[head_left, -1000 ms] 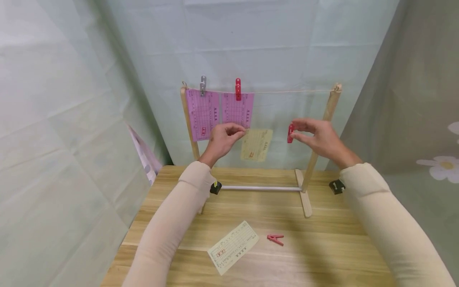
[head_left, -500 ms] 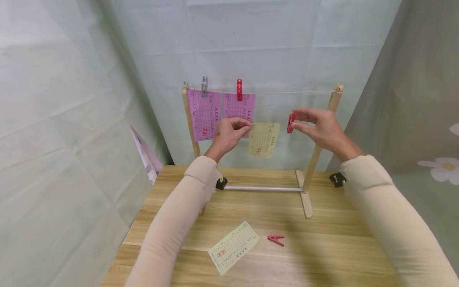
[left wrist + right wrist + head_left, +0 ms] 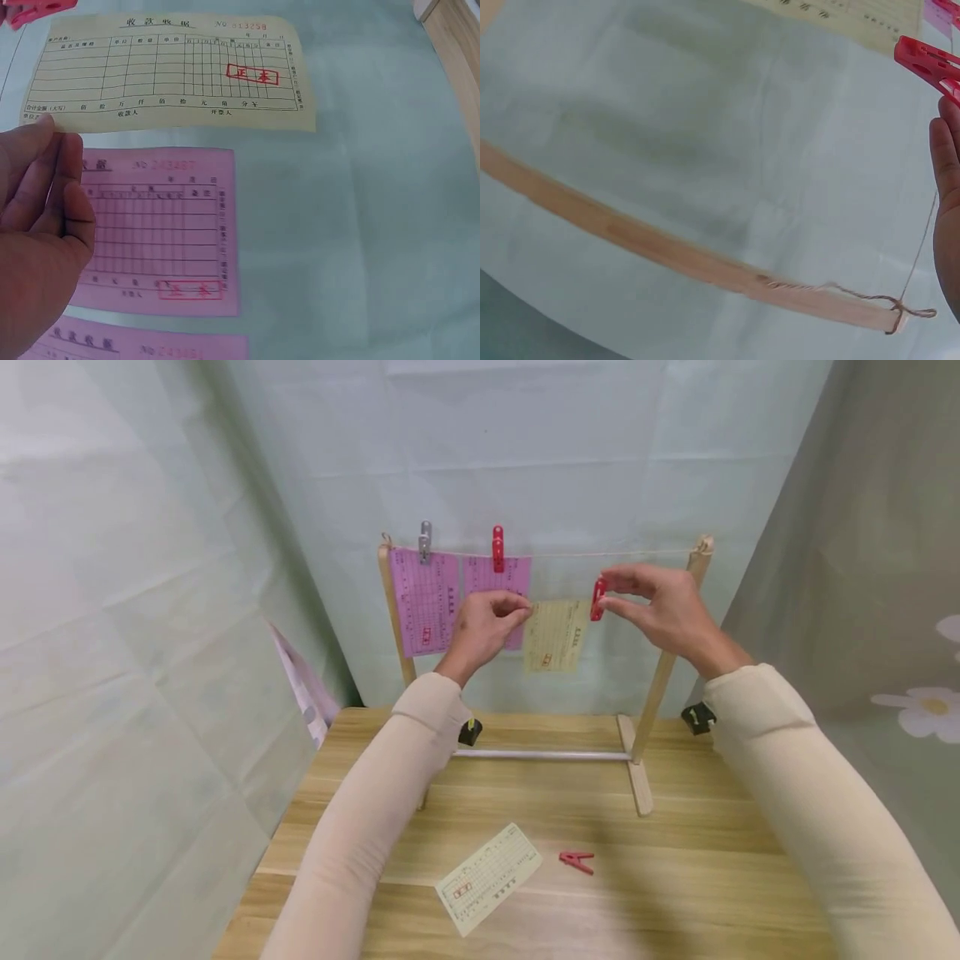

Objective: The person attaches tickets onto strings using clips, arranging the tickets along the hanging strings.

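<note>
Raised nearer the string [image 3: 600, 553], left hand [image 3: 480, 631] pinches thin yellow slip [image 3: 556, 635]; right hand [image 3: 663, 610] pinches red plastic peg [image 3: 597, 599].

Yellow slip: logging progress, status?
Left hand pinches yellow slip below the string. Right hand holds red peg beside it. Nothing between.
</note>
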{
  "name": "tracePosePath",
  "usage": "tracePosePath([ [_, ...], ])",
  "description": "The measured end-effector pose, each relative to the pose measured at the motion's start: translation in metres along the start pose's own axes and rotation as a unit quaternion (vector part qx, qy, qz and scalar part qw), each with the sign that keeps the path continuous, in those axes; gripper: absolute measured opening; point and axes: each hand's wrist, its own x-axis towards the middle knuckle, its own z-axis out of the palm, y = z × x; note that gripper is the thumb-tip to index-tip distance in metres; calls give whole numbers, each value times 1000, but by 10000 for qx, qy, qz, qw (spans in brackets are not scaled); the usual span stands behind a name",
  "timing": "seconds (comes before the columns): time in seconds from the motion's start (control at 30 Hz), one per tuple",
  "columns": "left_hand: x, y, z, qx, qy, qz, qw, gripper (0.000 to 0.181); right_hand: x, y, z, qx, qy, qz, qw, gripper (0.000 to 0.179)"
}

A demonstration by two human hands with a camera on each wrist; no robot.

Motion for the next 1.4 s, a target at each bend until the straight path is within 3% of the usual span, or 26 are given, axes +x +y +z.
tracePosePath([
  [0.43, 16, 33, 10, 160, -60, 88, 9998, 10, 19, -12, -12, 75, 294, -191, 9994, 35],
  [0.8, 21, 44, 12, 215, 476, 73, 9986, 10, 34, -19, -14, 64, 401, -354, 9985, 33],
  [1.07, 24, 54, 8, 392, 647, -165, 9970, 12, 50, -27, -15, 14, 418, -278, 9987, 30],
  [1.4, 25, 62, 14, 40, 747, -404, 9964, 12, 60, -32, -19, -74, 491, -138, 9987, 25],
])
